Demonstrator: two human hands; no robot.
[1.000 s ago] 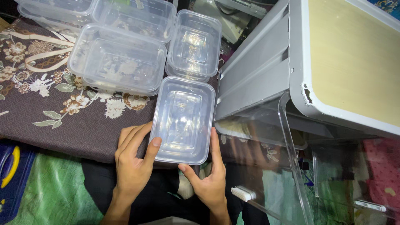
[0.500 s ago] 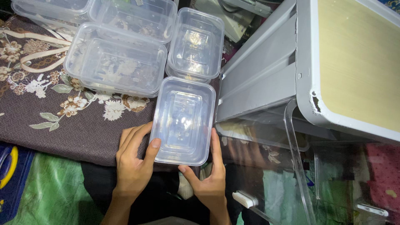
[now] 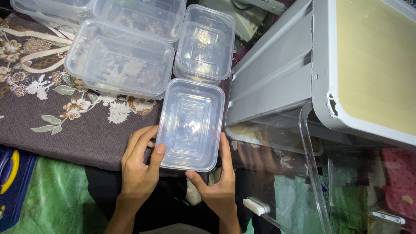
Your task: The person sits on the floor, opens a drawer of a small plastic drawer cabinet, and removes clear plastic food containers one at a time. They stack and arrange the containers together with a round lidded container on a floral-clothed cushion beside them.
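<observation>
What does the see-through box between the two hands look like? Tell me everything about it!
The clear box looks like thin, shiny plastic: a rectangle with rounded corners, a raised rim and a stepped panel in the middle. It lies flat on the dark flowered cloth, its near end at the cloth's edge. The left hand touches its left side, thumb on the rim; the right hand holds its near right corner. Its far end meets another clear box.

A clear rectangular plastic container (image 3: 190, 125) lies at the near edge of the brown floral cloth (image 3: 65, 125). A like container (image 3: 205, 42) sits just beyond it, a wider one (image 3: 119, 65) to its left, and more (image 3: 138, 15) along the far edge.
</observation>
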